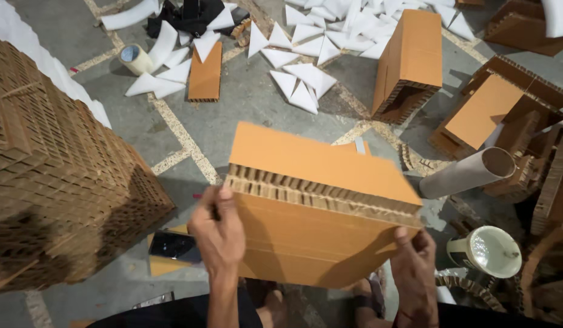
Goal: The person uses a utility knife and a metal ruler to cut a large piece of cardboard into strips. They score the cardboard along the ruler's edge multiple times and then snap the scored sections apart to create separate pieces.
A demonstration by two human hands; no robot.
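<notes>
While the honeycomb cardboard block [318, 206] is held up in front of the person, above the floor [245, 103], its long axis runs from left to right between the 2 hands. The left hand [218, 234] is clamped on the block's left edge, fingers curled over the exposed honeycomb rim, and the right hand [413, 261] grips the lower right corner (thumb on the near face). Both hands touch the block, so neither is nearer. A tall stack of honeycomb board [57, 170] stands just left, and a cardboard tube [469, 172] lies to the right.
</notes>
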